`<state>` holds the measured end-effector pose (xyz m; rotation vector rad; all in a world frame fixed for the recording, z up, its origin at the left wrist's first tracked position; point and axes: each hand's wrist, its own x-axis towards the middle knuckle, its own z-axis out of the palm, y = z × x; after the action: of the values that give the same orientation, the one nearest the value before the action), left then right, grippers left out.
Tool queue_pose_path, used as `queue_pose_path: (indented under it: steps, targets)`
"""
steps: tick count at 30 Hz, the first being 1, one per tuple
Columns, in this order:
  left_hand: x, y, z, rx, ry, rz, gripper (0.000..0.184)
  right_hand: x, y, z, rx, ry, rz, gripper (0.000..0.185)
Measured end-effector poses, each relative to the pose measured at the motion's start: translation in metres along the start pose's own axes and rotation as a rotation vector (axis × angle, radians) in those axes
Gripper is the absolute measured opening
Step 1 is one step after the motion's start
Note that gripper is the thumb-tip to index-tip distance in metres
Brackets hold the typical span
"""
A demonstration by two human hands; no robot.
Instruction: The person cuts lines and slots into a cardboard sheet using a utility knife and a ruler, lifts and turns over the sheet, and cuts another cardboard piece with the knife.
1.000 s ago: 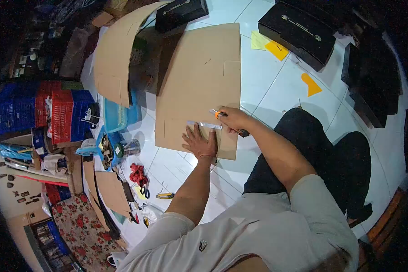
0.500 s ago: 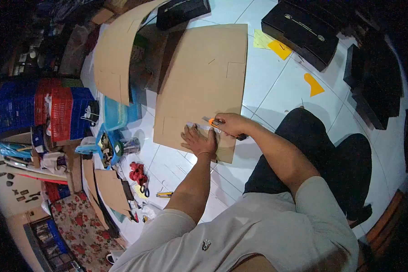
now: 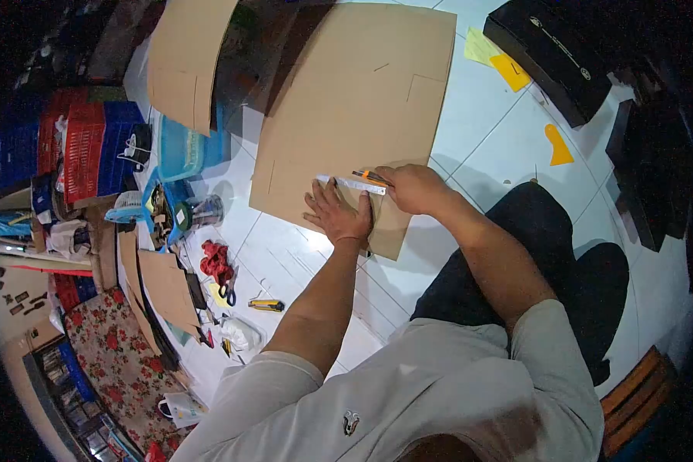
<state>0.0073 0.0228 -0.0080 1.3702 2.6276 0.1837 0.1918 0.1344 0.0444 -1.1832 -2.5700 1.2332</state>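
A large sheet of brown cardboard [image 3: 346, 92] lies flat on the floor, with a few short lines on its surface. Near its close edge, my left hand [image 3: 340, 213] rests with fingers spread, pressing a silver ruler [image 3: 354, 184] against the sheet. My right hand [image 3: 416, 190] is closed around an orange and black utility knife [image 3: 368, 176]. The knife points left along the far side of the ruler; whether the blade touches the cardboard, I cannot tell.
Black boxes [image 3: 547, 58] and yellow scrapers [image 3: 559, 146] lie at right. Another cardboard piece [image 3: 185, 69] leans at upper left near a blue tub [image 3: 183, 146]. Left of my arm are a yellow cutter [image 3: 266, 305], a red cloth [image 3: 216, 262] and scissors [image 3: 228, 294].
My right hand has brought the knife to the ruler's far edge, its grip lower and flatter. More of the ruler shows. My left hand stays on it while the whole view has shifted.
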Motion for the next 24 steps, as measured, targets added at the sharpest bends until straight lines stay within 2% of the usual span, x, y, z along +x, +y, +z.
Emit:
queue_pose_path:
  steps: [5,10,24]
  targets:
    - [0.001,-0.002,0.003,-0.038,0.039,0.041,0.095,0.003,-0.006,0.003,-0.163,-0.044,0.027,0.046]
    - [0.001,0.008,-0.01,-0.01,-0.04,0.037,0.095,0.002,-0.006,0.005,-0.141,-0.04,-0.009,0.043]
    - [-0.002,0.005,-0.008,-0.064,-0.012,0.057,0.09,0.0,-0.007,0.012,-0.117,0.044,0.02,0.043]
